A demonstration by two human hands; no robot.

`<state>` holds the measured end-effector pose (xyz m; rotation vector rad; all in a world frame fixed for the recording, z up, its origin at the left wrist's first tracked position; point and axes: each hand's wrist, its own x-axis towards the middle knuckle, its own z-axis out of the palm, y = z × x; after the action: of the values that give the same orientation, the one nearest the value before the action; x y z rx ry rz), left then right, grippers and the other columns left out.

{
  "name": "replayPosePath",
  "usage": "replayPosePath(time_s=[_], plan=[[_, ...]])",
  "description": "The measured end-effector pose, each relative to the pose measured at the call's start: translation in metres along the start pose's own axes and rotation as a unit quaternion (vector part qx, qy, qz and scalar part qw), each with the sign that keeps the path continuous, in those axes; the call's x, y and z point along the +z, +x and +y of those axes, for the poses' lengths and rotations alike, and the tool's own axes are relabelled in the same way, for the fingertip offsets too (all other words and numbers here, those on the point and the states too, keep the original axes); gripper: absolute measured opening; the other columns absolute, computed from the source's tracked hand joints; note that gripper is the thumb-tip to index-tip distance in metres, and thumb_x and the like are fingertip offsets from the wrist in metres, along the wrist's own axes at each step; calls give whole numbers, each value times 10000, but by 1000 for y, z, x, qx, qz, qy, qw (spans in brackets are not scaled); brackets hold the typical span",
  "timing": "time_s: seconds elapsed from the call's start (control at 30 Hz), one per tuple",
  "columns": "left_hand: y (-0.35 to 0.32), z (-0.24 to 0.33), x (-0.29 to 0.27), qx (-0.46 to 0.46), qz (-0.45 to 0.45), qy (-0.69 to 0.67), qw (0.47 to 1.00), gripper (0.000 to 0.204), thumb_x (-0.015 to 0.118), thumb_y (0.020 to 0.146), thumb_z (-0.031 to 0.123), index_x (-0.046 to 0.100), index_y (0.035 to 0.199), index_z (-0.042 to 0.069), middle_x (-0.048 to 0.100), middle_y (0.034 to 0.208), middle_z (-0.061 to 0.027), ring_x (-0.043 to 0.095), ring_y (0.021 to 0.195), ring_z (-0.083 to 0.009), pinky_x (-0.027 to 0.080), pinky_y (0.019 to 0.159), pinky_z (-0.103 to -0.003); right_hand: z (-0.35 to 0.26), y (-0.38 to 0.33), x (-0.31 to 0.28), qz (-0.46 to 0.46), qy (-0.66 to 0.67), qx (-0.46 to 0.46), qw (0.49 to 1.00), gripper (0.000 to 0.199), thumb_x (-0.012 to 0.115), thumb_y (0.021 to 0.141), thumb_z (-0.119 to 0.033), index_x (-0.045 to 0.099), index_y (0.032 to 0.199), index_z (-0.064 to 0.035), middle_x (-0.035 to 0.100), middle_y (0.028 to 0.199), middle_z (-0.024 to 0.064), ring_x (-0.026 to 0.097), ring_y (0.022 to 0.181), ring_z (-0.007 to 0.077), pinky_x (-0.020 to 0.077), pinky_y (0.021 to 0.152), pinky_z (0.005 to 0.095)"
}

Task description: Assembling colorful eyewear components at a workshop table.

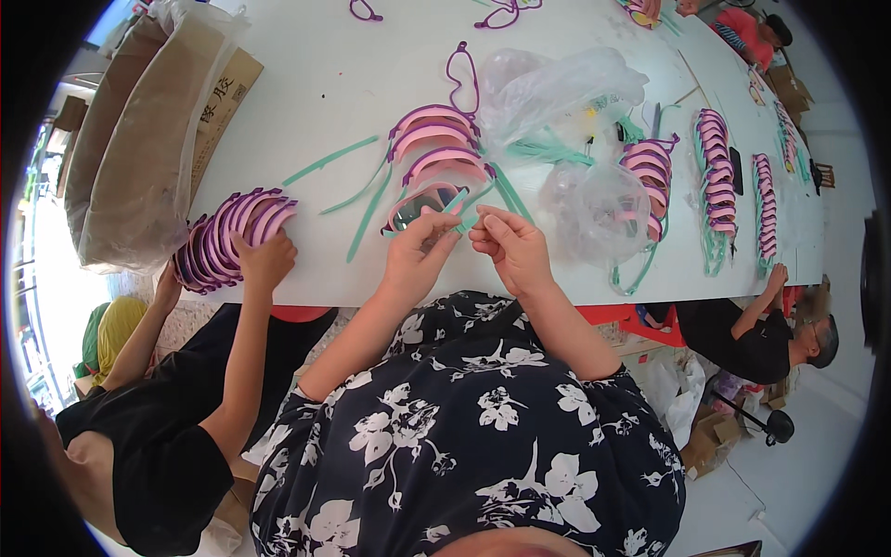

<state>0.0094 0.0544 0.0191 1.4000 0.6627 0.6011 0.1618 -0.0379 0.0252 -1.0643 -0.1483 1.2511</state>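
Note:
Before me on the white table, one pair of pink and purple goggles (408, 215) with a dark lens lies at the fingers of my left hand (419, 255). Those fingers are closed in a pinch on a green strap (456, 201) at the right side of the goggles. Close by on the right, my right hand (516, 251) also pinches at the green strap, its thumb and forefinger together; the exact spot is partly covered by the fingers. Beyond the hands runs a row of pink and purple goggles (436, 133), with loose green straps (368, 223) lying beside it.
Clear plastic bags (594, 200) lie to the right, near more rows of goggles (716, 176). At left, a co-worker's hands touch another stack of goggles (237, 232). Behind it stands a brown carton (218, 111). A purple frame (461, 79) lies farther back.

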Motion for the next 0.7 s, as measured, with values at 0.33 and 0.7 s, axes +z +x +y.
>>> replayPosePath(time_s=[0.33,0.7], plan=[[1,-1,0,0,7,4,1000,193,613,900,7,617,1091,30,625,945,-10,579,853,-66,465,724,-215,6,0,4,5,34,35,999,273,618,932,-200,637,1148,-34,600,890,8,541,837,103,449,770,281],[6,8,4,-10,-4,-24,1000,203,583,915,-16,604,1109,40,597,939,17,540,838,-48,434,723,-197,17,2,8,16,-5,33,999,247,626,922,-171,646,1089,10,560,812,-12,450,693,80,371,654,242]])
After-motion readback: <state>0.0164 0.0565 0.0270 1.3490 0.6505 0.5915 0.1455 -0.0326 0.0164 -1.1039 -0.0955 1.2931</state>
